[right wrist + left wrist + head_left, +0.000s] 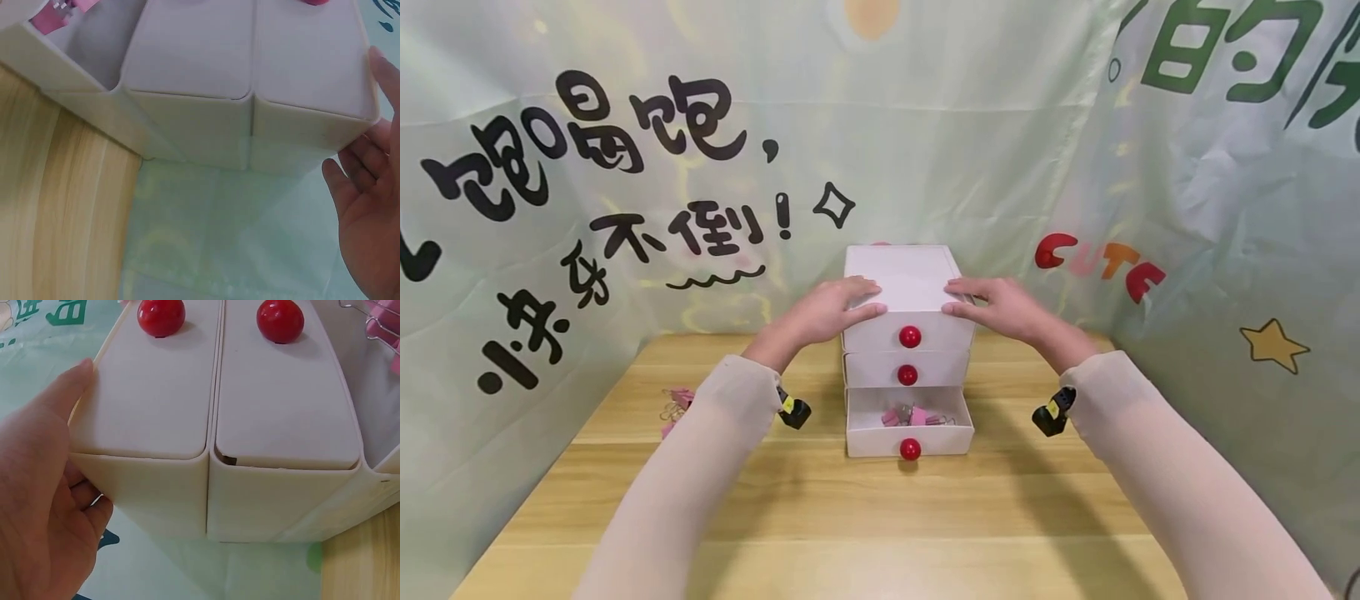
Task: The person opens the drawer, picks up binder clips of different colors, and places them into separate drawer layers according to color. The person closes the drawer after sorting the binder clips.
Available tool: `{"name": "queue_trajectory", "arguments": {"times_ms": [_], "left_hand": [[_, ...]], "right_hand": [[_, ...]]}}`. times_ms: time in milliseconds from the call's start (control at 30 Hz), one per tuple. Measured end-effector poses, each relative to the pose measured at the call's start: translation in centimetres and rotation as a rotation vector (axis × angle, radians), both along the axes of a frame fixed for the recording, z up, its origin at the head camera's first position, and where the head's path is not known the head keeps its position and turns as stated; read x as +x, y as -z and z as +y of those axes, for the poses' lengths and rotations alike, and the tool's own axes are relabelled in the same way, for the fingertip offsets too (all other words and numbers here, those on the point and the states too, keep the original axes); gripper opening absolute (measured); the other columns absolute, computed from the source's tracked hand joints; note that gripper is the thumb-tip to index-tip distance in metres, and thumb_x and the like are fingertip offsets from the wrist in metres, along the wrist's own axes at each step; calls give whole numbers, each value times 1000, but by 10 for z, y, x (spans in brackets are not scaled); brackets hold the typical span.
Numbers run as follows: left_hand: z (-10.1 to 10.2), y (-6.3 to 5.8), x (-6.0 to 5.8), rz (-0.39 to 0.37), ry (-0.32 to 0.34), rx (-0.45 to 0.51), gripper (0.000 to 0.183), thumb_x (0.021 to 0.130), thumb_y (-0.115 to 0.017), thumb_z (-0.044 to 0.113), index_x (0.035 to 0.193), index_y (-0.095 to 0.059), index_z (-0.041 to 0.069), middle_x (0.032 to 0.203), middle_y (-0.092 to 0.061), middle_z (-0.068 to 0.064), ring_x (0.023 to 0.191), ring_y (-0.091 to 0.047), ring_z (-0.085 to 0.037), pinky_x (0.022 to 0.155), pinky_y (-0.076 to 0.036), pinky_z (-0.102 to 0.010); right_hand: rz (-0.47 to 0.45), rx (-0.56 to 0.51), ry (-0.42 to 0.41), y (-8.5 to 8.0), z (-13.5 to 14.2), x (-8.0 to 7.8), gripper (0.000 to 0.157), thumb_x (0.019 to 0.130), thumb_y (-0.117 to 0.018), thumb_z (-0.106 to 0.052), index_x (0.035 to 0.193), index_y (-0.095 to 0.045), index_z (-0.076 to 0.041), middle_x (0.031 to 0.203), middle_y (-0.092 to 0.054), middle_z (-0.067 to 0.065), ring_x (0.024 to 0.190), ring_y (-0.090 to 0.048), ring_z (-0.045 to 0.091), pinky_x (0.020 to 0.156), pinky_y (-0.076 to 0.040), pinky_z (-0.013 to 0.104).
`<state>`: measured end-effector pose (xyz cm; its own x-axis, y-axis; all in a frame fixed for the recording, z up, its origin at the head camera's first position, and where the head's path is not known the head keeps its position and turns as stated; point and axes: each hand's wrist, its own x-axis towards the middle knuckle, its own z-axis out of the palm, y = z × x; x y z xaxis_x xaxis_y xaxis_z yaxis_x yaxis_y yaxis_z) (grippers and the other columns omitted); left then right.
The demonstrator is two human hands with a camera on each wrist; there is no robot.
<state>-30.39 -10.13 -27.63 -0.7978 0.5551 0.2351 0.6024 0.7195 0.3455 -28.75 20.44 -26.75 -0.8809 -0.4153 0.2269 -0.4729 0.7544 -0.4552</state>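
Note:
A small white cabinet (912,275) with three drawers stands upright at the back of the wooden table. Its upper two drawers are pushed in. The bottom drawer (861,408) is pulled out, with several pink binder clips (917,416) inside. My left hand (831,307) rests on the cabinet's upper left edge, thumb lying toward the front. On the upper right edge rests my right hand (1000,305), its thumb and fingers reaching onto the top. Both wrist views show the fingers loosely bent at the top corners. Red round knobs (910,337) mark the drawer fronts.
More pink clips (679,400) lie on the table's left side, partly hidden by the left sleeve (700,450). A printed cloth (985,150) hangs behind the wooden table (820,533) and along both sides.

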Motion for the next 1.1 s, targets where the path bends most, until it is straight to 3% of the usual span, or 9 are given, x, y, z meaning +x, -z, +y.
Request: {"name": "queue_trajectory", "arguments": {"times_ms": [267, 533, 833, 1100], "left_hand": [[-11, 2, 7, 19, 6, 61, 65, 97, -54, 53, 147, -46, 13, 153, -40, -5, 142, -32, -24, 116, -25, -42], [-46, 6, 13, 28, -33, 76, 71, 95, -51, 59, 149, -42, 14, 153, -40, -7, 142, -32, -28, 115, -24, -48], [-90, 20, 20, -9, -63, 63, 72, 95, -47, 63, 149, -43, 15, 153, -39, -9, 141, -32, -32, 114, -23, -53], [-127, 42, 22, -44, -92, 20, 67, 98, -51, 54, 144, -48, 5, 147, -44, -19, 137, -35, -39, 112, -25, -56]], "right_hand": [[-48, -37, -3, 0, 0, 1, 64, 90, -65, -52, 139, -57, -11, 147, -48, 7, 136, -42, 29, 107, -39, 48], [-70, -48, 14, 0, -1, 1, 66, 90, -64, -53, 140, -55, -10, 149, -45, 7, 140, -34, 30, 108, -37, 50], [-72, -75, 29, 1, -2, 2, 67, 89, -65, -55, 140, -56, -12, 148, -46, 5, 139, -36, 29, 107, -38, 50], [-74, -87, 17, 1, -2, 2, 65, 89, -66, -52, 139, -56, -12, 148, -47, 5, 140, -35, 28, 108, -37, 50]]}}
